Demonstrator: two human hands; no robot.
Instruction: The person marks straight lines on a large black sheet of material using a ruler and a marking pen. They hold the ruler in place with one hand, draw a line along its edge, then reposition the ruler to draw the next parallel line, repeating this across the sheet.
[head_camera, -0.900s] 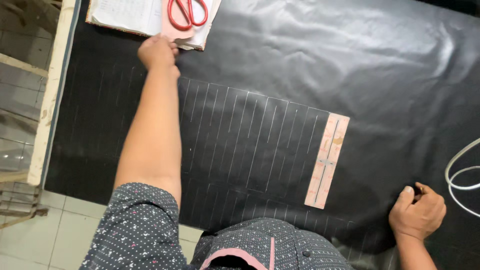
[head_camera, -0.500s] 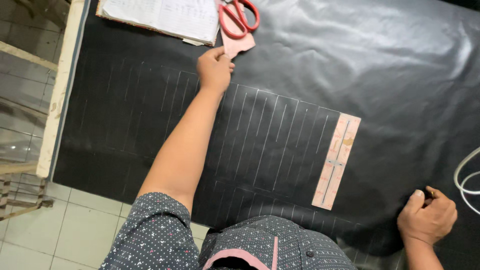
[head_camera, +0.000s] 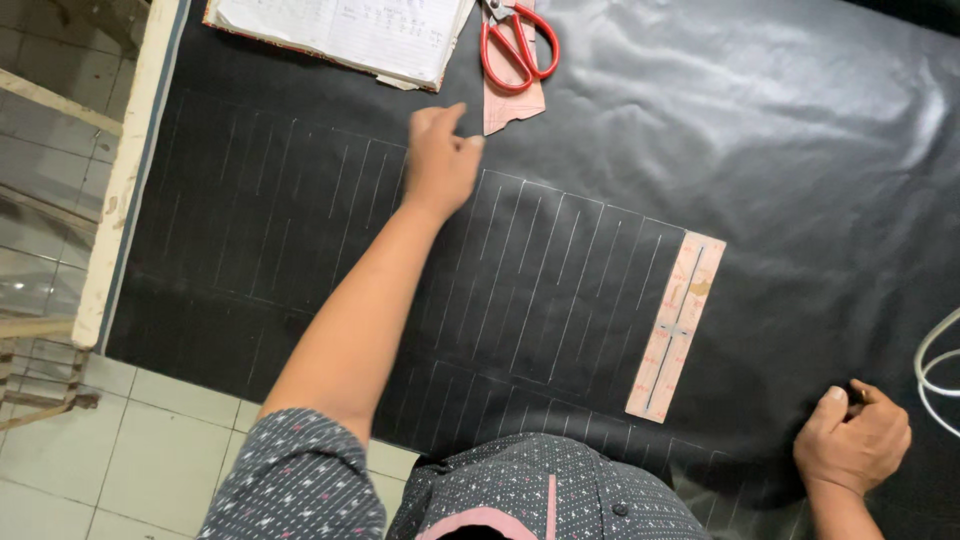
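Left hand mid-air over chalk-lined black sheet, right hand pinning the near edge.

Head view: left hand (head_camera: 440, 160) hangs loosely curled, fingers partly apart, holding nothing, above the black sheet (head_camera: 780, 180) just short of the red-handled scissors (head_camera: 518, 45) and the pink card piece (head_camera: 512, 100) under them. Right hand (head_camera: 852, 440) is closed on a small dark item, too hidden to identify, resting on the sheet near the long pink template strip (head_camera: 675, 325). An open notebook (head_camera: 340, 30) lies at the far edge, a white cord (head_camera: 935, 370) at the right. Judgement: the marking goes well if the sheet stays flat under the right hand, the strip sits square against the last chalk line, and the scissors stay off the marked area.
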